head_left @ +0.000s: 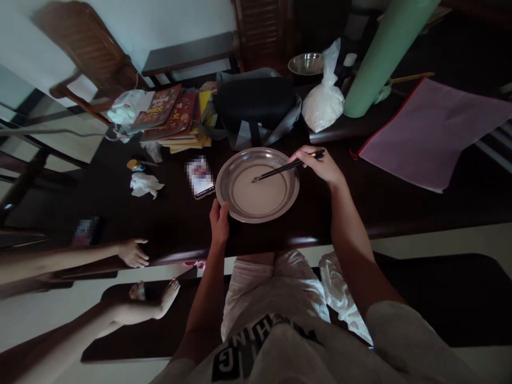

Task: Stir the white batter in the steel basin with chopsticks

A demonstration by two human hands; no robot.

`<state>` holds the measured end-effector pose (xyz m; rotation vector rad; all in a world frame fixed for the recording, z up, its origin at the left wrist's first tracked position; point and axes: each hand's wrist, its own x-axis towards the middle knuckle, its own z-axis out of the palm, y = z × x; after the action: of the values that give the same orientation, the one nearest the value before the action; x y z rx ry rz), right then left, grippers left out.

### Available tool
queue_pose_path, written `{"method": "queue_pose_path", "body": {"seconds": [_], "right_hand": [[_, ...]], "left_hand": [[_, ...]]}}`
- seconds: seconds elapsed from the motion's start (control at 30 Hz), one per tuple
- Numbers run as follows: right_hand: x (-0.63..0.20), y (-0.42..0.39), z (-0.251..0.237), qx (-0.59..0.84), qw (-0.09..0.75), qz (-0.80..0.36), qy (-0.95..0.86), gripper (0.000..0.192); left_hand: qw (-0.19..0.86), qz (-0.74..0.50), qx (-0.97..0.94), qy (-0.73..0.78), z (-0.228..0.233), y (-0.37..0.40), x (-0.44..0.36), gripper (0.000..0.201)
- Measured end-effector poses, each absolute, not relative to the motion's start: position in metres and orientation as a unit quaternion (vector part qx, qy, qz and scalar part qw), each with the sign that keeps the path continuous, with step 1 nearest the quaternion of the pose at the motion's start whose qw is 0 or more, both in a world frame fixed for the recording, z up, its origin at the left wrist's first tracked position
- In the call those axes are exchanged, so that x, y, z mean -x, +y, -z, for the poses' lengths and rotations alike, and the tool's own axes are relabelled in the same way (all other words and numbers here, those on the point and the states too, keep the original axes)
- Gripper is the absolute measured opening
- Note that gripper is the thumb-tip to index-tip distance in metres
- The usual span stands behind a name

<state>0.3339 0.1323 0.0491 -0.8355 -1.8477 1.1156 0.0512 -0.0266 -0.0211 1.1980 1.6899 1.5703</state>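
Chopsticks [288, 167] lie in our right hand [322, 165], pinched shut at their upper end, their long axis slanting down-left so the tips dip into the pale liquid in the pan [240, 210]. The pan sits on the dark bench [392, 202], close to its near edge. Our left hand [220, 221] is closed on the near-left rim. A phone [201, 180] lies just left; another person's hand [133, 252] rests farther left.

Bare table [168, 213] left of the pan [236, 210]; phone [202, 184] and black bag [256, 104] crowd behind.
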Motion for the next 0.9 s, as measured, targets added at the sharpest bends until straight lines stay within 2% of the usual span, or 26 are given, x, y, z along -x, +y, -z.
{"method": "queue_pose_path", "body": {"seconds": [0.13,0.33,0.57,0.77,0.9], "right_hand": [[-0.3411,0.1334,-0.0493,0.378,0.447,-0.436,-0.684,0.04],[-0.3345,0.1322,-0.0471,0.327,0.372,-0.477,-0.726,0.04],[-0.3405,0.1339,-0.0473,0.37,0.439,-0.463,-0.675,0.038],[-0.3336,0.1329,-0.0459,0.318,0.377,-0.475,-0.729,0.04],[-0.3371,0.1351,-0.0458,0.362,0.427,-0.458,-0.691,0.041]], "left_hand": [[0.266,-0.578,-0.443,0.631,0.02,-0.0269,-0.0517,0.032],[0.266,-0.577,-0.442,0.634,0.02,-0.0272,-0.0517,0.035],[0.266,-0.573,-0.439,0.639,0.0186,-0.0267,-0.0525,0.036],[0.266,-0.576,-0.44,0.635,0.018,-0.0262,-0.0523,0.037],[0.255,-0.569,-0.446,0.642,0.0155,-0.0262,-0.053,0.038]]}}
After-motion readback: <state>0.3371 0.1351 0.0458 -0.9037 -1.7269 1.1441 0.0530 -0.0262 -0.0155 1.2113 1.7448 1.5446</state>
